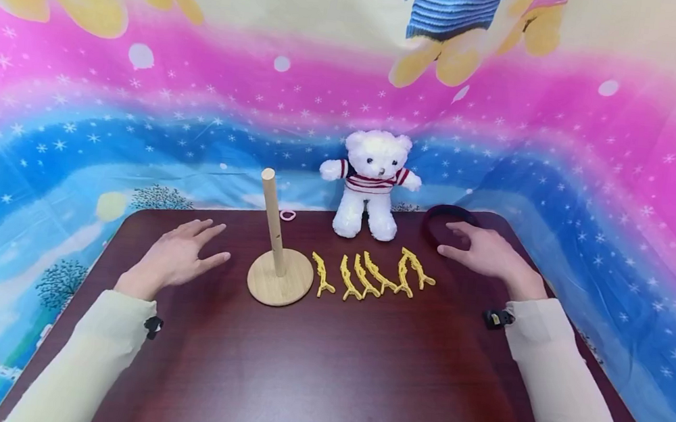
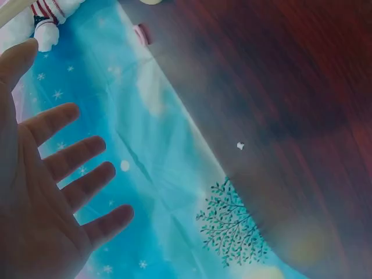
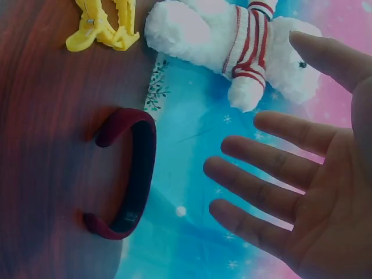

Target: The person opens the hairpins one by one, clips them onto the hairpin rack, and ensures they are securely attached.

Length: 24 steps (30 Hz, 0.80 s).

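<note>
My left hand [image 1: 177, 255] hovers over the table's left side with its fingers spread, holding nothing. To its right stands a wooden post on a round base [image 1: 279, 288]. Over the back right of the table, my right hand [image 1: 483, 252] reaches with straight, parted fingers and nothing in them. Nearest to it is a dark red headband [image 3: 149, 168], an open hoop lying at the table's back edge. Several yellow clips [image 1: 368, 278] lie in a row between the post and the right hand. Behind them a white teddy bear [image 1: 366, 203] in a striped sweater sits upright.
A small pink-and-white ring [image 1: 287, 215] lies behind the post near the back edge. A tiny white scrap [image 2: 240, 146] shows on the table in the left wrist view. Printed cloth [image 1: 231, 112] hangs around the dark wooden table [image 1: 322, 372] at the back and sides.
</note>
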Each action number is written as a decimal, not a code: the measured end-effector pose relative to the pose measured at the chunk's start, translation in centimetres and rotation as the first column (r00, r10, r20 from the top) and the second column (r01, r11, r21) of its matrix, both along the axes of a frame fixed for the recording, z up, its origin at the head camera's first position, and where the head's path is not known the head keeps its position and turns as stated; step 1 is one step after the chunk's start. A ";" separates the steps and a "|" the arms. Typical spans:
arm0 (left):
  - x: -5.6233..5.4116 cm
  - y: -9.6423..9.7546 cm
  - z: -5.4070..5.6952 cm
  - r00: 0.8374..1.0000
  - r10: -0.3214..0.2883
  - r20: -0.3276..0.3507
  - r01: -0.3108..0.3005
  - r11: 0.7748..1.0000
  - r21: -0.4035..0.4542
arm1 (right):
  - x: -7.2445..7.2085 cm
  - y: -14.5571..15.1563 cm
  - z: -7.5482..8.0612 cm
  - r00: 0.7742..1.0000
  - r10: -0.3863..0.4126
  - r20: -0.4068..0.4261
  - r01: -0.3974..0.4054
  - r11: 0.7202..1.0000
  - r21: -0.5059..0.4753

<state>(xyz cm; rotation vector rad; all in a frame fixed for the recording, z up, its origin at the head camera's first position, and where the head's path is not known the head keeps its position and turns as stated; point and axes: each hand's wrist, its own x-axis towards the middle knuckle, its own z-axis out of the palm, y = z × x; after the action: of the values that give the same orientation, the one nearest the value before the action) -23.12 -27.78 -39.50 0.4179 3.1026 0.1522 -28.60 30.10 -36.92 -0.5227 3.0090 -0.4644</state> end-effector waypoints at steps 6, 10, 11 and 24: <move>0.1 0.3 -0.7 0.999 -0.039 0.005 0.038 0.997 0.061 | 0.1 0.2 -0.9 1.000 0.002 0.011 -0.001 0.998 -0.069; 0.1 0.4 -1.3 0.998 -0.056 0.028 0.053 0.993 0.104 | 0.1 0.3 -1.6 1.000 -0.001 0.029 0.005 0.994 -0.113; 0.1 0.4 -1.4 0.998 -0.060 0.031 0.056 0.992 0.113 | 0.1 0.2 -1.7 0.999 -0.002 0.033 0.006 0.993 -0.121; 0.1 1.0 -3.1 0.992 -0.129 0.019 0.123 0.976 0.180 | -0.5 0.3 -4.2 0.996 -0.006 0.083 0.020 0.986 -0.166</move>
<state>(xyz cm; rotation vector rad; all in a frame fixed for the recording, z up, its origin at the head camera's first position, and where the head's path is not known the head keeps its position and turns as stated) -23.02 -26.82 -42.58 0.6082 3.0313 0.4331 -29.09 30.44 -41.17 -0.4813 2.9117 -0.7252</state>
